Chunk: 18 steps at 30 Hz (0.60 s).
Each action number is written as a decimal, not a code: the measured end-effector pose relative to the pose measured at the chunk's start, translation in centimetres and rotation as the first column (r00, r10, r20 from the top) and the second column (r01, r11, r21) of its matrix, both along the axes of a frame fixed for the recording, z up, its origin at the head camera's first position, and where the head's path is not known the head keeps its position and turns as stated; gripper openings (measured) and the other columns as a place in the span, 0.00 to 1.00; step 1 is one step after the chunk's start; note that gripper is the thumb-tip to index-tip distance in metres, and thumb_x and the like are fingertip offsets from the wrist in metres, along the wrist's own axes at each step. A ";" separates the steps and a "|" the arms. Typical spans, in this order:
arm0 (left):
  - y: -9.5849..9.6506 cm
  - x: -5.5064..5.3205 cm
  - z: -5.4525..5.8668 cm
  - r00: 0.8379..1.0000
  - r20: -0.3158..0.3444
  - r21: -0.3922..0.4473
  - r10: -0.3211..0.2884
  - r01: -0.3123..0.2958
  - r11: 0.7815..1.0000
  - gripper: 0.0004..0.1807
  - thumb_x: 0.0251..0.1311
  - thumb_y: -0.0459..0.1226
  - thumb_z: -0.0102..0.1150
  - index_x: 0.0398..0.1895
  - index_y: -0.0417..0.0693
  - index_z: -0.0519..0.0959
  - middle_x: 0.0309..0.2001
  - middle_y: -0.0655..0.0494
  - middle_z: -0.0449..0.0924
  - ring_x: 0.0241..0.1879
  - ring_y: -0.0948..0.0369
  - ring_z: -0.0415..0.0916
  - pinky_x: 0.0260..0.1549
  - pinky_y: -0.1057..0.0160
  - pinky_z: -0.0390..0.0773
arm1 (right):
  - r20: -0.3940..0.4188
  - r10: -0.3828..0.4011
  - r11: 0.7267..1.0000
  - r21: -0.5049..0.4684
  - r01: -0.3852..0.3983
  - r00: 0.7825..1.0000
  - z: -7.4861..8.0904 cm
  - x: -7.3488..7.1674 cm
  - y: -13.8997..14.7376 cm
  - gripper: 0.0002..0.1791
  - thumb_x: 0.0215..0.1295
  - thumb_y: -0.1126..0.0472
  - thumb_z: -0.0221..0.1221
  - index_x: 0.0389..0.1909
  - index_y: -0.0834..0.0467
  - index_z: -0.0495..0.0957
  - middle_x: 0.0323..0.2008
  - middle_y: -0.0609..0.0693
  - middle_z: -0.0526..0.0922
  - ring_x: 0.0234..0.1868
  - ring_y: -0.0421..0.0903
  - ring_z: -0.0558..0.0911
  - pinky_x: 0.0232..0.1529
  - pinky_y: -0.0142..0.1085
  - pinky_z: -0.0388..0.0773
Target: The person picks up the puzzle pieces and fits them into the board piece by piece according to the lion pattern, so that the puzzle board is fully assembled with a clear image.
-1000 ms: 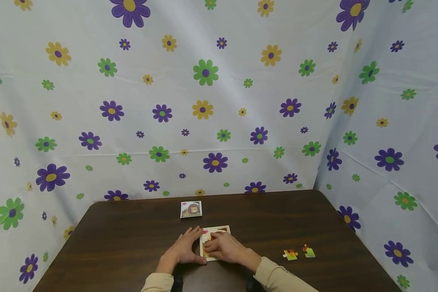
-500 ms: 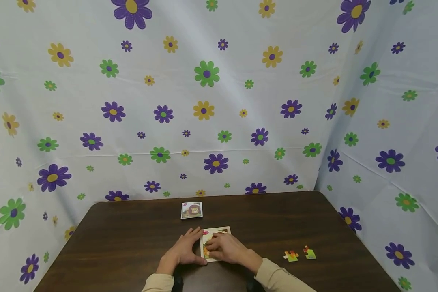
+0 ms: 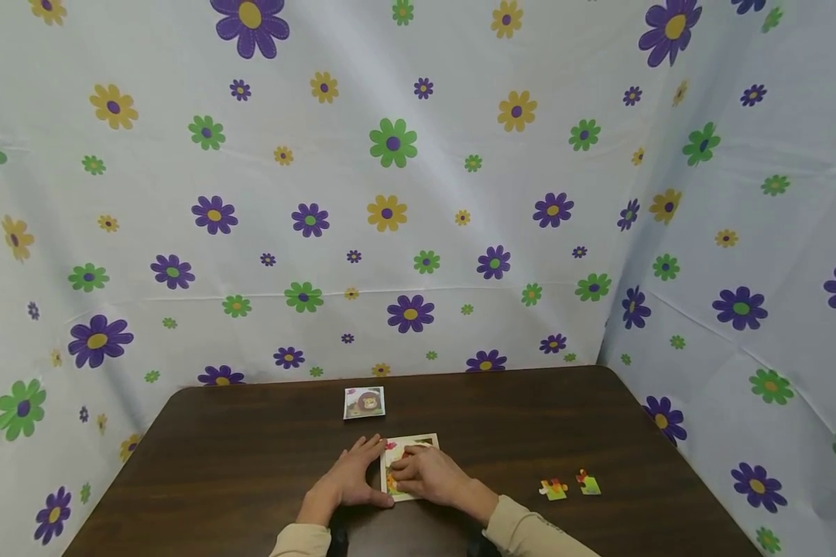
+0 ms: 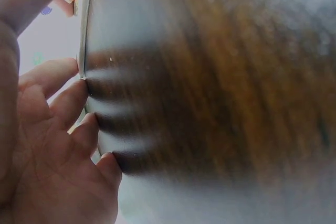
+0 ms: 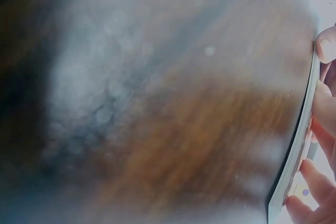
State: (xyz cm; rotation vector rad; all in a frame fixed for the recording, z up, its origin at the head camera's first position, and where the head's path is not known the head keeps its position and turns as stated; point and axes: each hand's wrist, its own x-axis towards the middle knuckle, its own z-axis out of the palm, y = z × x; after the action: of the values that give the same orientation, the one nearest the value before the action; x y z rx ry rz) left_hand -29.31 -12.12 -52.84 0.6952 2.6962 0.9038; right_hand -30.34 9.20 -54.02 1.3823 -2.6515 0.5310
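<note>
A small jigsaw puzzle board (image 3: 409, 442) with a pale frame and a coloured picture lies flat on the dark wooden table (image 3: 251, 449). At its left edge rests my left hand (image 3: 348, 473), thumb by the lower corner and fingers stretched toward the upper one. In the left wrist view the fingertips (image 4: 73, 69) touch down beside the board's edge. My right hand (image 3: 433, 476) lies over the board's right half with bent fingers on the picture and hides much of it. Whether a piece sits under those fingers is hidden.
Two loose puzzle pieces, one yellow-red piece (image 3: 553, 489) and one green-red piece (image 3: 588, 483), lie to the right. Behind the board is a picture card (image 3: 364, 403) showing a lion. A flowered curtain (image 3: 418, 232) closes off the table's back and right.
Both hands stay at the board, with only a slight shift of the right fingers. The whole view drifts a little with the head.
</note>
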 end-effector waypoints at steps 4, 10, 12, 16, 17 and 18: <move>0.0 0.0 -0.2 1.000 0.004 0.003 0.004 -0.004 1.000 0.54 0.39 0.51 0.76 0.68 0.36 0.64 0.69 0.36 0.59 0.69 0.34 0.49 0.59 0.28 0.48 | 0.021 -0.005 1.000 -0.029 0.006 1.000 -0.2 0.1 0.0 0.11 0.61 0.56 0.64 0.44 0.50 0.87 0.49 0.44 0.84 0.55 0.53 0.80 0.55 0.43 0.75; 0.0 0.2 -0.3 1.000 0.004 0.007 0.001 -0.001 1.000 0.54 0.39 0.52 0.76 0.68 0.35 0.64 0.69 0.35 0.59 0.69 0.34 0.49 0.59 0.28 0.48 | 0.079 -0.018 0.999 -0.049 0.022 0.997 -0.1 0.1 0.1 0.11 0.60 0.57 0.65 0.44 0.51 0.87 0.49 0.45 0.84 0.55 0.54 0.79 0.56 0.43 0.74; 0.0 0.2 -0.2 1.000 0.000 0.007 0.001 -0.001 1.000 0.54 0.39 0.52 0.76 0.68 0.35 0.64 0.69 0.35 0.59 0.69 0.33 0.49 0.59 0.28 0.49 | 0.072 -0.020 0.999 -0.043 0.023 0.997 0.0 0.1 0.0 0.11 0.60 0.56 0.65 0.44 0.51 0.87 0.49 0.45 0.84 0.55 0.54 0.79 0.56 0.44 0.75; 0.0 0.2 0.0 1.000 -0.004 0.010 0.000 0.000 1.000 0.53 0.39 0.51 0.76 0.68 0.35 0.64 0.69 0.35 0.59 0.69 0.33 0.48 0.59 0.28 0.49 | 0.082 -0.040 0.999 -0.026 0.043 0.996 0.2 0.1 -0.1 0.12 0.60 0.56 0.65 0.44 0.50 0.87 0.50 0.44 0.83 0.55 0.53 0.79 0.57 0.44 0.74; 0.0 0.2 0.0 1.000 -0.003 0.010 0.000 0.000 1.000 0.53 0.39 0.51 0.76 0.68 0.35 0.64 0.69 0.35 0.58 0.69 0.33 0.48 0.59 0.28 0.49 | 0.091 -0.044 0.999 -0.023 0.046 0.995 0.3 0.1 -0.1 0.12 0.61 0.56 0.65 0.45 0.50 0.87 0.50 0.44 0.83 0.56 0.52 0.79 0.57 0.45 0.73; 0.0 0.2 0.1 1.000 -0.001 0.011 -0.001 0.001 1.000 0.53 0.39 0.51 0.76 0.68 0.35 0.64 0.69 0.35 0.58 0.69 0.33 0.48 0.59 0.27 0.48 | 0.099 -0.047 0.999 -0.019 0.049 0.994 0.3 0.1 -0.1 0.12 0.61 0.56 0.64 0.45 0.50 0.87 0.50 0.44 0.83 0.56 0.52 0.78 0.58 0.45 0.73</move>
State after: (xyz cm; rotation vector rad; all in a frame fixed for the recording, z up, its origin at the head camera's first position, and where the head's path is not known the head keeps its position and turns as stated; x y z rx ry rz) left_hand -29.15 -12.12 -52.79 0.6990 2.6934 0.9192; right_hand -30.28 9.10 -53.75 1.3163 -2.7392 0.6366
